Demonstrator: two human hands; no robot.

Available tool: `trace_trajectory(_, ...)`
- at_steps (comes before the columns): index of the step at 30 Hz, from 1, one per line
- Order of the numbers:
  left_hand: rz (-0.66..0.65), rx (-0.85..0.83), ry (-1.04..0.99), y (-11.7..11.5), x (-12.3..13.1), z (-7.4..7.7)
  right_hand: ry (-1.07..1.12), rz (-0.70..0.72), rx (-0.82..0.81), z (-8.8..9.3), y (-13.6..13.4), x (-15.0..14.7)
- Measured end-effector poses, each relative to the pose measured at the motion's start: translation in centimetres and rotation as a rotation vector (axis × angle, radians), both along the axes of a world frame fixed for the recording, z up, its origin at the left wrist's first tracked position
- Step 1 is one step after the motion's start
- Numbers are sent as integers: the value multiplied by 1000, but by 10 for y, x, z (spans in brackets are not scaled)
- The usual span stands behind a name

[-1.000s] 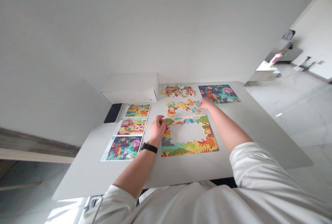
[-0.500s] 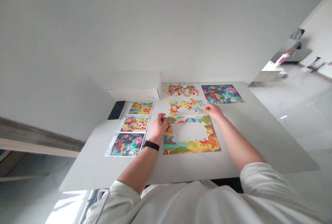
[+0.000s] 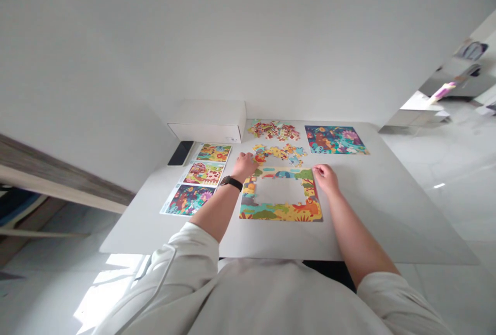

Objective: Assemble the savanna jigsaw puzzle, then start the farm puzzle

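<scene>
Curling my left hand (image 3: 245,165) and right hand (image 3: 326,178), holds unclear, I flank a multicoloured jigsaw border (image 3: 279,213); white oblong box (image 3: 209,127) beyond, pale tabletop (image 3: 271,242) beneath.

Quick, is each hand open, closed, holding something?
Left hand: curled by the loose pieces; can't tell if holding one.
Right hand: curled beside the puzzle; can't tell if holding anything.

Smooth printed-card puzzle (image 3: 279,213), matt box (image 3: 207,132) (cardboard, apparently), glossy phone (image 3: 180,153), cloth shirt (image 3: 263,296)
</scene>
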State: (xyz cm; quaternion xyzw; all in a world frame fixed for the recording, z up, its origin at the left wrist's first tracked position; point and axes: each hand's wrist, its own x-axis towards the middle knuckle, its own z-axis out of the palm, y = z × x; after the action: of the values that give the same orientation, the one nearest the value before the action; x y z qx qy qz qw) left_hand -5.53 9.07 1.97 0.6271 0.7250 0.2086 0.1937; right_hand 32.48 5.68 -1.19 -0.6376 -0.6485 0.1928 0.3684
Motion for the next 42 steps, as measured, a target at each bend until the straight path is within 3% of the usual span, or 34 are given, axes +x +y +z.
trace_trajectory(6,18,-108,51,25,-13,8,57,-29,-35,8,-2,-1)
trace_trajectory(11,73,-43,5,25,-38,19,69,-43,-48,10,-2,-3)
trace_trajectory(17,84,142,-134,2,-39,29,81,-53,-66,9,1,0)
trace_trajectory(20,53,201,-206,-18,-29,24,82,-59,-69,6,1,0)
trace_trajectory(24,68,260,-102,-36,-29,13,45,-61,-67,5,-2,-1)
trace_trajectory(27,88,176,-20,-29,-38,10,20,-66,-52,6,-4,-2)
trace_trajectory(32,-42,50,168,1,-47,13,4,-85,-42,6,-4,-2)
trace_trajectory(37,-149,13,307,12,-47,18,31,-88,-37,4,-4,-1)
trace_trajectory(42,-31,45,248,11,-57,25,42,-87,-43,1,-2,0)
